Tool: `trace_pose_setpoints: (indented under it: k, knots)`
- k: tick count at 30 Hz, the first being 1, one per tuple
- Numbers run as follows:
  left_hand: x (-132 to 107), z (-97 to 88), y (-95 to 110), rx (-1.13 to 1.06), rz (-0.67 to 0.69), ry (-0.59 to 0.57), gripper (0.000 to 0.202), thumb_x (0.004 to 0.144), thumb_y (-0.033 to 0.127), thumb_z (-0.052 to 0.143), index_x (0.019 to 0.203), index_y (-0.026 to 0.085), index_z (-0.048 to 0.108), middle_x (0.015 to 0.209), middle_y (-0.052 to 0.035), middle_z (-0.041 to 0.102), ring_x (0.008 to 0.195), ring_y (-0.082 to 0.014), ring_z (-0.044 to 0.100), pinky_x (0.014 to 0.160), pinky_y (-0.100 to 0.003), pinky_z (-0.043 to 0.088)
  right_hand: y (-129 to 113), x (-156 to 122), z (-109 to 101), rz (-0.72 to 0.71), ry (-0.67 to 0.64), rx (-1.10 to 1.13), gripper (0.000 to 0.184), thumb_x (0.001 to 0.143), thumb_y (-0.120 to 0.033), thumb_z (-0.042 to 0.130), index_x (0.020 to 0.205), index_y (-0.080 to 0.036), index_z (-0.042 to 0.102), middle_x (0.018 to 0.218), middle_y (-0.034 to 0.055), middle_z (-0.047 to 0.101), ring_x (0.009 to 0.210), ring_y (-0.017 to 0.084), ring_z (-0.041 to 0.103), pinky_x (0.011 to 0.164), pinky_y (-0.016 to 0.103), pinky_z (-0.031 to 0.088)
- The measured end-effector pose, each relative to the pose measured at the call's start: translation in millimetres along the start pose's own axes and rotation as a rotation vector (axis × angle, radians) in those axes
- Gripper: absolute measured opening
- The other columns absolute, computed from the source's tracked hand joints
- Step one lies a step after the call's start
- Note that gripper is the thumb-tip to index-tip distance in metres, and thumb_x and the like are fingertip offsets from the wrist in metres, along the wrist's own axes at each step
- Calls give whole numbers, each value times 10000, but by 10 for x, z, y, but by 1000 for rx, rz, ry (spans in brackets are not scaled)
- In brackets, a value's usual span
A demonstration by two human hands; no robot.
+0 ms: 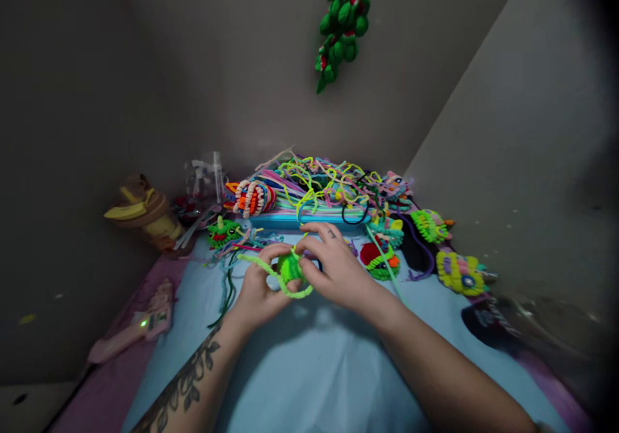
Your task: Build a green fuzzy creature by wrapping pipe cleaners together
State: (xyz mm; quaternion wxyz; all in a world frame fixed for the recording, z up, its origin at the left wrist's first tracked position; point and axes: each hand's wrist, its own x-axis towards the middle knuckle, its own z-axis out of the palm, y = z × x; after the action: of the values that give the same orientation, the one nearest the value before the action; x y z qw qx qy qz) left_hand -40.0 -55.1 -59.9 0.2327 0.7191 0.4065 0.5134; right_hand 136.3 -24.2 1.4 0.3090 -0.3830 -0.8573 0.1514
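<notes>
In the middle of the head view, a bright green pipe-cleaner piece [291,267] is held between my two hands over the blue cloth. It looks like a tight coil, with a lime strand [258,263] looping below it and sticking out to the left. My left hand [261,291] is closed around the coil's left side, fingers behind and thumb underneath. From the right, my right hand [336,267] pinches at the coil's right edge, its fingers partly hiding what they grip. Both hands are raised slightly, casting a shadow on the cloth.
Behind stands a blue tray [271,221] heaped with pipe cleaners [333,185]. Finished pipe-cleaner figures flank it, including an orange striped one [251,198] and a yellow one [461,273]. A pink glue gun [140,330] lies left on a blue cloth [314,368]. A green ornament [341,30] hangs above.
</notes>
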Motion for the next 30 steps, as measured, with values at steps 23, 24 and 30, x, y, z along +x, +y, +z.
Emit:
trace_pose_setpoints:
  k: [23,24,30]
  knots:
    - [63,-49,51,140,-3,2,441,793,223,625,1207,226,475,1193,-102,571,1121,-250,558,954,-438,455,111,29,-61,-26,-16,222,137,825,-238,641,949,-217,696,1187,95,568,1165,241,492,991,449,396]
    - [71,-58,41,147,-26,27,420,801,232,623,1198,224,485,1189,-100,575,1114,-246,564,948,-432,460,105,25,-70,-51,-15,225,198,817,-265,659,1010,-226,682,1176,95,563,1152,240,493,981,444,406]
    - [81,-47,18,177,11,51,372,781,206,642,1143,211,555,1166,-100,607,1126,-247,570,956,-431,465,35,0,-81,-190,21,168,67,786,-152,663,754,-204,691,1114,78,581,1123,237,478,969,421,402]
